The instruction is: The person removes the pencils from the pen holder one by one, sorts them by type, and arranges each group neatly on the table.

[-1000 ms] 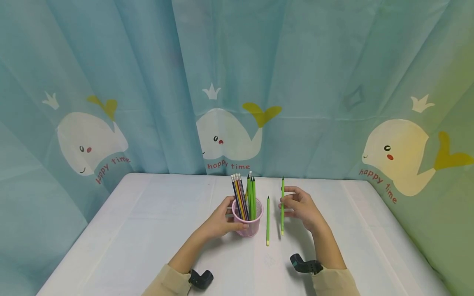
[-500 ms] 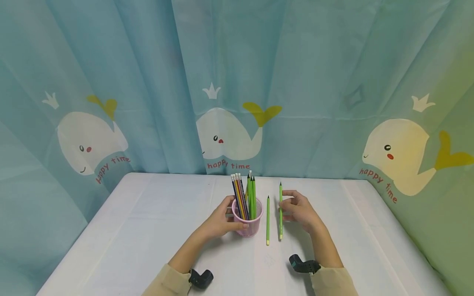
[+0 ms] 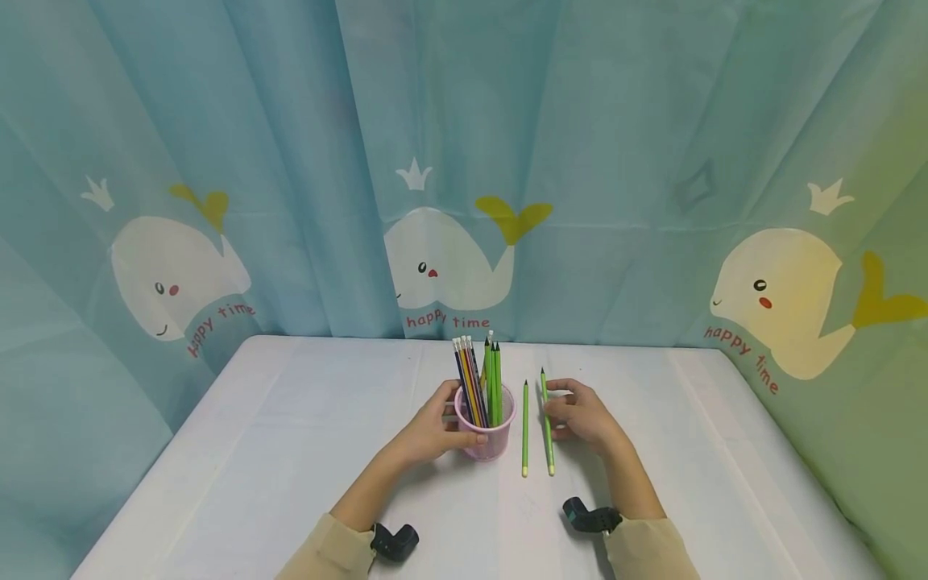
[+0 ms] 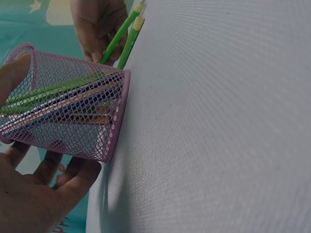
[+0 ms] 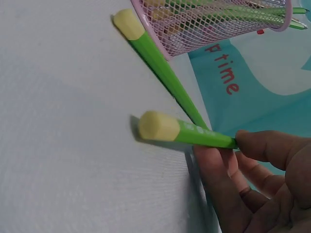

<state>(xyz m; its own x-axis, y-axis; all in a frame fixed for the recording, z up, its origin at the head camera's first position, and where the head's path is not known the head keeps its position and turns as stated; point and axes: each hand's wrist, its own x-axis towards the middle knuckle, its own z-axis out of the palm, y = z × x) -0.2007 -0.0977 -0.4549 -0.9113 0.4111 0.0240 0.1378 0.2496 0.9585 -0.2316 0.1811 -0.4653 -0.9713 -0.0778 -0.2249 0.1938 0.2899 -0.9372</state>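
A pink mesh pencil cup [image 3: 487,445] stands upright on the white table, holding several dark striped pencils [image 3: 467,383] and several green pencils [image 3: 495,387]. My left hand [image 3: 428,431] grips the cup from the left, thumb across its front and fingers behind. In the left wrist view the cup's mesh wall [image 4: 73,104] shows the pencils inside. To the right of the cup, a green pencil [image 3: 525,431] lies on the table. Beside it my right hand [image 3: 587,415] pinches another green pencil [image 5: 209,138] between thumb and fingers, its pale yellow end [image 5: 158,126] close over the table.
The white table [image 3: 290,451] ends at a blue-green curtain [image 3: 616,161] printed with white whales [image 3: 449,262]. A black wrist device [image 3: 395,542] sits on the left sleeve and another black device [image 3: 590,515] on the right one.
My right hand has come left and nearer with its pencil, toward the lying one, and the pencil has lowered and tilted slightly. My left hand stays on the cup.
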